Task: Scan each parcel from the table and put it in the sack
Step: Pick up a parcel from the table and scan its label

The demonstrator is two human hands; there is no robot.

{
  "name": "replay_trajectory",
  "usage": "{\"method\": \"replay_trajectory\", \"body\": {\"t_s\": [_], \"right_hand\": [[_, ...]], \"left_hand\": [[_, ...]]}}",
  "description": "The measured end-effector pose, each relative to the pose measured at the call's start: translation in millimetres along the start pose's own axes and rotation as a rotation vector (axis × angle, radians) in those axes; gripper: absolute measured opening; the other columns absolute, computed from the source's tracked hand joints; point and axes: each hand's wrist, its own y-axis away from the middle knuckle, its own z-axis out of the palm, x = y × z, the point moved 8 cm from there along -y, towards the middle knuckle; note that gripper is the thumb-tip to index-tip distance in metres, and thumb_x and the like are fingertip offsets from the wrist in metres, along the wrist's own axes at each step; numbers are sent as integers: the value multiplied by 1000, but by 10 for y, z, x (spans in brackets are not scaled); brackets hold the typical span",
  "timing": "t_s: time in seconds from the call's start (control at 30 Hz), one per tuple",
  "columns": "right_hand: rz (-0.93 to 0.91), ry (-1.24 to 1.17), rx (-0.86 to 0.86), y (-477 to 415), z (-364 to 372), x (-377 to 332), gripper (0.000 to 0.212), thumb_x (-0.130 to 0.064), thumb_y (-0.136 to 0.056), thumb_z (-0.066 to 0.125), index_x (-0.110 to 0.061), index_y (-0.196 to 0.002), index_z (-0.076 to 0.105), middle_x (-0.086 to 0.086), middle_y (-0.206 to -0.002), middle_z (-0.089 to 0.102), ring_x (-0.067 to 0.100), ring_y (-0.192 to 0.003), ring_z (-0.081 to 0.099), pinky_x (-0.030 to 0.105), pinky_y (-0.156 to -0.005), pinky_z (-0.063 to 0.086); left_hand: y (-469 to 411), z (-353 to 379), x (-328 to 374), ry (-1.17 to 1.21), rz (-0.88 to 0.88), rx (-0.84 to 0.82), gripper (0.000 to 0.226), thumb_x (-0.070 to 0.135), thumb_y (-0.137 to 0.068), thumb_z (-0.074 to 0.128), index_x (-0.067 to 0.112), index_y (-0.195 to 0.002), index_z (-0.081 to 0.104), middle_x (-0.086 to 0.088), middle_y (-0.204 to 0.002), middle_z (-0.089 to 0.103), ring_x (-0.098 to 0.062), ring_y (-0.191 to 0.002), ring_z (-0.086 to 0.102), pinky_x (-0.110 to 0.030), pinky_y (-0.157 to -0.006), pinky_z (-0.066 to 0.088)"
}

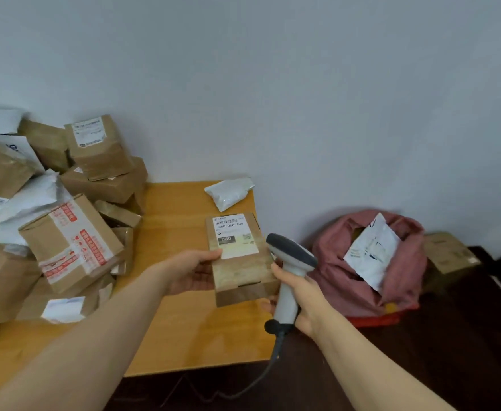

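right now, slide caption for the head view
Left hand holds labelled cardboard parcel, right hand grips barcode scanner beside it.

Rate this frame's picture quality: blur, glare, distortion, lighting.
Head view: wide-angle stretching shows toward the edges; light is soft, with a faint sheen on the table; large digits on the box label read, fine print blurs; the parcel pile looks soft; the floor beside the sack is dark.

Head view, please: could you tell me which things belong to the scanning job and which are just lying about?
Job: box held by left hand; scanner gripped by right hand; parcel pile and white pouch on the table; pink sack.
Lying about, seemingly: brown box beside the sack, off the table.
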Motion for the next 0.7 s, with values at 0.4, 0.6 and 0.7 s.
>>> {"method": "replay_trajectory", "body": {"t_s": [0.4,0.6,0.7], "right_hand": [[-74,-312,308,-539,-2383,-830,42,-7,-75,79,-5,-112,60,21,-99,68,33,-77,69,35,-51,56],[-29,-317,434,-806,-3392,-1038,33,-10,-80,76,-4,-110,63,12,-84,64,21,-72,62,30,-49,52],[12,-362,445,-973,-3684,-1074,31,-9,-82,74,-4,-111,65,12,-73,66,18,-59,61,27,-48,50]], "left_hand": [[-1006,2836,273,-307,-83,-264,40,19,-77,78,7,-113,64,-6,-92,74,-21,-84,70,-36,-72,58],[-1775,3710,319,-599,1,-121,28,15,-81,75,14,-105,61,1,-94,70,-15,-82,68,-25,-59,54],[-2208,3956,323,-753,22,-85,35,16,-82,73,10,-114,60,-6,-108,68,-25,-98,65,-35,-84,54]]}}
